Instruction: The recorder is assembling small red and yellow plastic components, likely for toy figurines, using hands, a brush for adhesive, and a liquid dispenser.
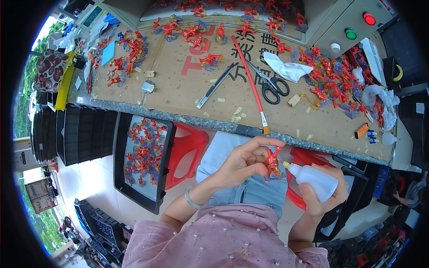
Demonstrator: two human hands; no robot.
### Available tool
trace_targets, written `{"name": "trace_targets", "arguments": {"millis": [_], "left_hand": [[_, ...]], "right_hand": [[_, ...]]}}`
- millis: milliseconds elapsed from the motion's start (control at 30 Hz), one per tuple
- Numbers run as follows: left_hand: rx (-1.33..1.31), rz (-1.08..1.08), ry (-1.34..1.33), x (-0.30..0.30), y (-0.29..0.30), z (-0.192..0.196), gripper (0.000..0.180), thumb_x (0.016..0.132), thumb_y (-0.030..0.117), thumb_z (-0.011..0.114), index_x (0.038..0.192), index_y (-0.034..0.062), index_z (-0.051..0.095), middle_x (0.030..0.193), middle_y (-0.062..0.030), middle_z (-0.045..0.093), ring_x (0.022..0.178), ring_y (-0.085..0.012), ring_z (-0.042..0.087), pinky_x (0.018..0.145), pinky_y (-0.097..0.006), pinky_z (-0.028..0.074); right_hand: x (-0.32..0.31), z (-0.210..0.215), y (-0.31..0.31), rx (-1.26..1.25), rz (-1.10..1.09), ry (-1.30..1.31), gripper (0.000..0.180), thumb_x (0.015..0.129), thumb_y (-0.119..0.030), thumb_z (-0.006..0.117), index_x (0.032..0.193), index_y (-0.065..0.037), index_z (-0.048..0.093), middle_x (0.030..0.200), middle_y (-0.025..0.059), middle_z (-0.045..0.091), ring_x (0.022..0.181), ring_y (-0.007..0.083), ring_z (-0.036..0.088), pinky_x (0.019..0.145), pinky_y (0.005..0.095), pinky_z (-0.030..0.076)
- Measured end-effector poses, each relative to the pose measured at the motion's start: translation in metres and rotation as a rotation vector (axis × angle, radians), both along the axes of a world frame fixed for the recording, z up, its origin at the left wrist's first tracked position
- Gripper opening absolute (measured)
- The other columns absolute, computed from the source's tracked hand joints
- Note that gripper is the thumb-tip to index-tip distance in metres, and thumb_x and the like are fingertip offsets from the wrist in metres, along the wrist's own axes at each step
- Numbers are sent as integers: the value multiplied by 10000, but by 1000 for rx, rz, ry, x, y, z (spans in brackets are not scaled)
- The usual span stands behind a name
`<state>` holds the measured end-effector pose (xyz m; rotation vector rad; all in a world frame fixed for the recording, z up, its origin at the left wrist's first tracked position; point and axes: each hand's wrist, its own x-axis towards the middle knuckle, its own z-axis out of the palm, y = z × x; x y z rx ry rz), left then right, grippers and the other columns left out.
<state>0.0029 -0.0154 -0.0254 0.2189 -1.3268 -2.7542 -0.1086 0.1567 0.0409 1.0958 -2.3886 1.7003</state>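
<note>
Over my lap, just off the bench's front edge, my left hand (243, 164) pinches a small red figurine (273, 161) with an amber and purple base. My right hand (322, 192) is wrapped round a white squeeze bottle (316, 181). The bottle is tilted, its yellowish nozzle tip close to the figurine's base; whether they touch I cannot tell. On the bench beyond lie a red-handled paintbrush (251, 80), a pair of black-handled scissors (272, 87) and a utility knife (216, 85).
Red figurines crowd the bench's right side (330, 85), far left (134, 51) and back. A black tray (166, 178) of figurines stands left of my lap by a red stool (185, 152). A crumpled white tissue (288, 67) lies near a grey control box (351, 27).
</note>
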Motion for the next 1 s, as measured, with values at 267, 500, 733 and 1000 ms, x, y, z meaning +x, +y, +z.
{"name": "trace_targets", "arguments": {"millis": [267,500,733,1000], "left_hand": [[-33,46,21,0,2,0,620,823,74,720,1349,-16,405,953,-105,670,889,-151,657,782,-272,519],[-105,86,25,-1,-2,3,560,870,-50,615,1379,7,390,1015,-82,608,933,-120,598,745,-240,513],[-63,88,-1,-3,-3,-2,676,897,265,653,1421,10,310,935,-88,616,810,-149,613,684,-254,481],[-110,63,-52,-3,-2,0,662,934,219,611,1431,25,219,916,-76,599,762,-118,548,705,-252,452]], "right_hand": [[-6,-11,2,-23,-8,-152,390,550,-128,767,887,42,667,760,125,680,639,167,652,615,256,506],[-25,-39,13,-490,-95,-522,425,710,-190,639,1010,109,622,939,206,643,750,212,630,732,299,501],[-62,-52,-1,-218,-77,-590,508,828,-108,611,1260,129,487,1208,226,593,1075,226,586,930,343,460],[-83,-94,-13,12,-107,-264,414,839,24,625,1234,32,502,1132,138,627,1075,199,577,959,320,425]]}}
